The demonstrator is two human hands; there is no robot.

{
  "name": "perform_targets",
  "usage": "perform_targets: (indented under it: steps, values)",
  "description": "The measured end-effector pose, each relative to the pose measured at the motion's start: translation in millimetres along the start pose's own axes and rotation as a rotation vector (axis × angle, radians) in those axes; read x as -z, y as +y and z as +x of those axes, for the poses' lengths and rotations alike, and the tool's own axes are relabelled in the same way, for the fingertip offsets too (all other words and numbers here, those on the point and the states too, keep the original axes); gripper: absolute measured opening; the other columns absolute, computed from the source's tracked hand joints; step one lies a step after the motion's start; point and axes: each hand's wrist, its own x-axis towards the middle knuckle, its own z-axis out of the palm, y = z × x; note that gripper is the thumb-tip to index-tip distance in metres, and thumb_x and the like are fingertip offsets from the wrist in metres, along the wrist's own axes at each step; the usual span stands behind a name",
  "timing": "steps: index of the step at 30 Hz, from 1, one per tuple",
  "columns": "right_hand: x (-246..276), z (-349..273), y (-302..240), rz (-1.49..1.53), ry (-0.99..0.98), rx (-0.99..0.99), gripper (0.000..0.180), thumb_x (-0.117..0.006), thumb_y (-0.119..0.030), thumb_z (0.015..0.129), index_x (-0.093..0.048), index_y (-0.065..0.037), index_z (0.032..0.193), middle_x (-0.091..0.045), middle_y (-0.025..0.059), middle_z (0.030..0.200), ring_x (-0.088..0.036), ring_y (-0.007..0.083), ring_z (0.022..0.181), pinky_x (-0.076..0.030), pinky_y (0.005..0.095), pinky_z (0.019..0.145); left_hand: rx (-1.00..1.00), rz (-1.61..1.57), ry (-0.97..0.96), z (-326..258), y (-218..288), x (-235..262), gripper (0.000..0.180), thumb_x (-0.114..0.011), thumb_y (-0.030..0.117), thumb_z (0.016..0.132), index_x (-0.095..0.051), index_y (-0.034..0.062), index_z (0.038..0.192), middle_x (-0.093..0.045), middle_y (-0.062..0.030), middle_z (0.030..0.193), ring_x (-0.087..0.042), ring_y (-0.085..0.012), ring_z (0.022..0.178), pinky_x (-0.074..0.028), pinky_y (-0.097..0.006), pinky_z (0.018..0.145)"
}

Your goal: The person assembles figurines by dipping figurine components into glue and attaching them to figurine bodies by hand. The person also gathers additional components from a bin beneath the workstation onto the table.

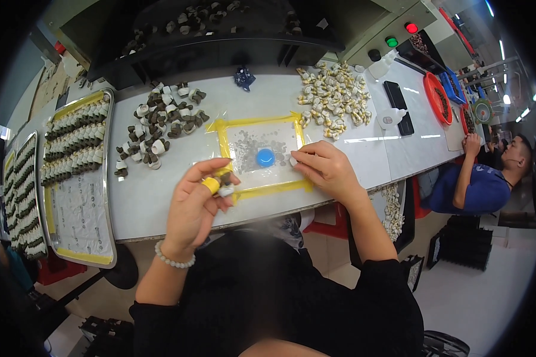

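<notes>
My left hand (192,205) is raised left of a yellow-taped work area, its fingers closed on a small brown-and-white piece (225,189). Yellow wraps cover parts of its fingers. Opposite it, my right hand (330,169) pinches a small white piece (293,161) at the right edge of the taped area. Between the hands lies a round blue cap (265,157) on a spotted clear sheet (244,143) framed by yellow tape. Beyond my left hand is a loose pile of brown-and-white pieces (155,122); beyond my right, a heap of white-and-yellow pieces (333,98).
Metal trays (110,208) at the left carry rows of brown-and-white pieces. A dark machine opening (214,50) backs the table. White bottles (390,118) and a black phone-like slab (399,107) are at the right. Farther right sits a person in blue (470,187) near red bins (438,98).
</notes>
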Motion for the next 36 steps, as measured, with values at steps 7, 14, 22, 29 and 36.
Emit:
perform_targets:
  steps: [7,14,22,29,36]
  values:
    - [8.2,15.6,-15.1,-0.024,-0.142,-0.079,0.021,-0.069,-0.005,0.073,-0.067,-0.003,0.094,-0.061,0.0094,0.087,-0.06,0.0237,0.075,-0.05,0.0314,0.065,0.079,-0.253,-0.099,-1.4,-32.6,-3.0,0.03,-0.046,0.011,0.095,-0.049,0.0006,0.124,-0.056,-0.0093,0.109,-0.057,-0.017,0.091,-0.047,-0.029,0.081]
    - [-5.0,39.0,-26.4,0.06,-0.146,-0.049,0.019,-0.068,-0.004,0.073,-0.066,-0.003,0.092,-0.061,0.0094,0.084,-0.061,0.0243,0.073,-0.05,0.0314,0.063,0.028,-0.189,-0.001,0.1,-39.4,-6.7,0.025,-0.058,0.0,0.087,-0.051,0.0022,0.111,-0.058,-0.0129,0.107,-0.061,-0.0228,0.091,-0.052,-0.032,0.085]
    - [-8.4,51.4,-30.2,-0.063,-0.247,0.052,0.019,-0.067,-0.004,0.073,-0.067,-0.002,0.091,-0.06,0.0084,0.082,-0.06,0.0243,0.07,-0.05,0.0324,0.062,0.01,-0.158,0.008,0.1,-43.3,-3.9,0.022,-0.059,-0.002,0.085,-0.053,0.0013,0.105,-0.06,-0.0128,0.103,-0.063,-0.0223,0.089,-0.054,-0.034,0.081]
    - [-6.5,45.4,-33.6,0.115,-0.138,-0.123,0.018,-0.068,-0.004,0.074,-0.068,-0.001,0.092,-0.061,0.0082,0.082,-0.06,0.0204,0.069,-0.049,0.0296,0.061,-0.063,-0.163,0.015,5.1,-46.3,-5.0,0.024,-0.06,-0.002,0.084,-0.053,0.0003,0.107,-0.062,-0.013,0.1,-0.065,-0.0235,0.085,-0.054,-0.034,0.08]
    - [-0.6,36.9,-53.3,0.538,-0.092,-0.298,0.024,-0.069,-0.001,0.075,-0.068,0.0,0.099,-0.062,0.0075,0.086,-0.058,0.0142,0.075,-0.046,0.0248,0.066,-0.091,-0.131,0.041,6.3,-50.5,-3.4,0.023,-0.06,-0.002,0.085,-0.053,-0.0016,0.107,-0.063,-0.0166,0.1,-0.065,-0.0254,0.086,-0.055,-0.035,0.079]
